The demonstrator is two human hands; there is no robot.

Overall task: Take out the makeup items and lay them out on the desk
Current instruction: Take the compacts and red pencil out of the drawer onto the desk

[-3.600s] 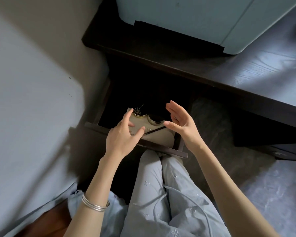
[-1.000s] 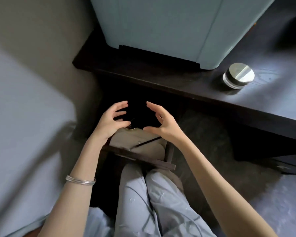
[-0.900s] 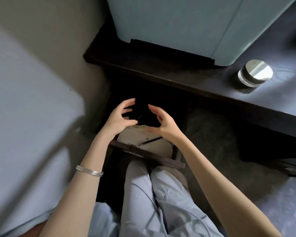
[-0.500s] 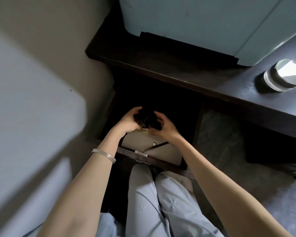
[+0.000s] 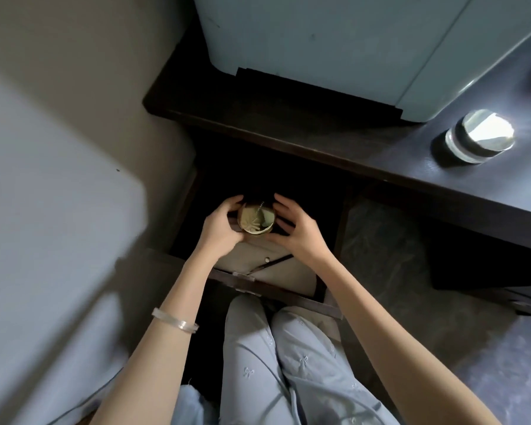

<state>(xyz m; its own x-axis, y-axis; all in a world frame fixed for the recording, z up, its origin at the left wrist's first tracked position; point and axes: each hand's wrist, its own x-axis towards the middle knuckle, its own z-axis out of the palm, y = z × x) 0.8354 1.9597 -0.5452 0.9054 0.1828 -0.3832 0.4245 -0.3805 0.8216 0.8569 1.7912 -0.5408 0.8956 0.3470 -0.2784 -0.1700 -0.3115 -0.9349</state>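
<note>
The dark wood-grain worktop (image 5: 460,167) carries a mirror-lidded glass jar (image 5: 480,137) at far right. In the open drawer (image 5: 276,289) below lies a beige pouch (image 5: 284,265). Your left hand (image 5: 219,230) and right hand (image 5: 298,231) curl fingers around a round gold compact (image 5: 256,221) above it.

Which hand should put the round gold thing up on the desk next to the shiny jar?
Probably the right hand. Both hands hold the gold compact over the open drawer, but the silver-lidded jar and the bare desk top lie on the right, so the left hand would have to cross over.
</note>
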